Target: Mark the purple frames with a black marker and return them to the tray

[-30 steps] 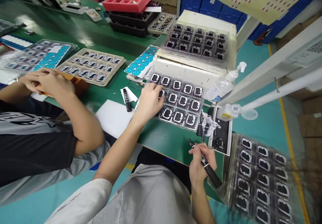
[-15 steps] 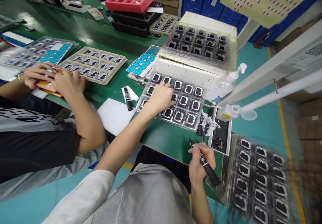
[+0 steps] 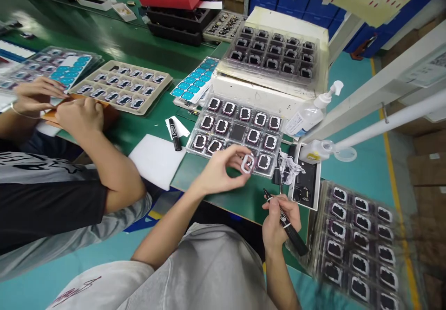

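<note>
Between the thumb and fingers of my left hand [image 3: 225, 168] is a small rounded-square frame part [image 3: 247, 164] with a whitish rim, lifted above the front edge of a clear plastic tray [image 3: 223, 95]. The tray holds rows of similar dark parts with white rims, and one pocket [image 3: 238, 132] in its middle row has no part in it. My right hand [image 3: 278, 219] grips a black marker pen [image 3: 291, 233], its dark tip pointing up and left toward the tray, apart from the held part.
Another marker [image 3: 174, 136] lies beside a white foam sheet [image 3: 155, 159]. A pump bottle [image 3: 310, 113] and a shallow box [image 3: 306, 184] stand on the right. More filled trays [image 3: 360, 245] are stacked at lower right. A co-worker's hands [image 3: 78, 113] handle an orange piece at left.
My left hand has picked the frame part out of the tray's middle row and brought it toward me and right. My right hand keeps its hold on the marker, nearly still.
</note>
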A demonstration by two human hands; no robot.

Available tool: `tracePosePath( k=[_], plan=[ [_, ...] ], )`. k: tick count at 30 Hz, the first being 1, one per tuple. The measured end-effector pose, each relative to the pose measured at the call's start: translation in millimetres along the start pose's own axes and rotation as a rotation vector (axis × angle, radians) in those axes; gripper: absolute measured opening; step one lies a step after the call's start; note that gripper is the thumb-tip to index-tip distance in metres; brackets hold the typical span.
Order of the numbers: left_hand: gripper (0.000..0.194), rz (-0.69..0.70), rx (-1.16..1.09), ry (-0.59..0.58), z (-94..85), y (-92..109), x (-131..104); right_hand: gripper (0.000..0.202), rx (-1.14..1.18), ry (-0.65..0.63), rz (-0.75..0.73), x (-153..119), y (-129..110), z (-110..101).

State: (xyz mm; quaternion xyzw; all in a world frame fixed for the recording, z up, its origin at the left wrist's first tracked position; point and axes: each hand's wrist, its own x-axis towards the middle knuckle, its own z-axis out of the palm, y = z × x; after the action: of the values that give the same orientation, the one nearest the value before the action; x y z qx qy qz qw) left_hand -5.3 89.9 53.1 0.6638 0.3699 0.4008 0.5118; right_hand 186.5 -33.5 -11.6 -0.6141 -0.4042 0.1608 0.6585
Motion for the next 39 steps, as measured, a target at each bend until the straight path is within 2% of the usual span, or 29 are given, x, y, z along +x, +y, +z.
tracePosePath(
  k=[4,8,13,18,23,29,33,39],
  plan=[
    [0.049,-0.118,-0.069,-0.054,36.1,-18.5,-30.4,0.018,-0.006,-0.002,0.01,-1.9,1.1,-1.2],
    [0.04,-0.165,-0.052,-0.095,51.0,-32.2,-36.5,0.017,0.021,-0.07,0.041,-2.6,0.1,-0.6],
    [0.063,-0.179,-0.121,-0.149,48.9,-31.7,-36.4,0.017,0.049,-0.102,0.073,-2.7,-3.1,0.1],
    [0.056,-0.18,-0.112,-0.169,47.7,-30.5,-39.6,0.014,0.046,-0.099,0.057,-3.4,-1.6,-0.7],
    [0.063,-0.129,-0.071,-0.184,50.1,-32.4,-42.0,0.014,0.052,-0.098,-0.007,-3.1,3.4,-0.8],
    [0.049,-0.16,-0.051,-0.139,55.0,-34.6,-43.6,0.014,0.044,-0.128,-0.084,-3.5,4.6,-2.0],
    [0.042,-0.213,-0.063,-0.138,55.1,-35.5,-44.5,0.01,-0.054,-0.16,-0.095,-1.8,-1.4,-3.0],
    [0.037,-0.213,-0.08,-0.128,56.0,-37.7,-46.0,0.013,-0.146,-0.131,-0.184,0.9,-4.3,2.1]
  ],
)
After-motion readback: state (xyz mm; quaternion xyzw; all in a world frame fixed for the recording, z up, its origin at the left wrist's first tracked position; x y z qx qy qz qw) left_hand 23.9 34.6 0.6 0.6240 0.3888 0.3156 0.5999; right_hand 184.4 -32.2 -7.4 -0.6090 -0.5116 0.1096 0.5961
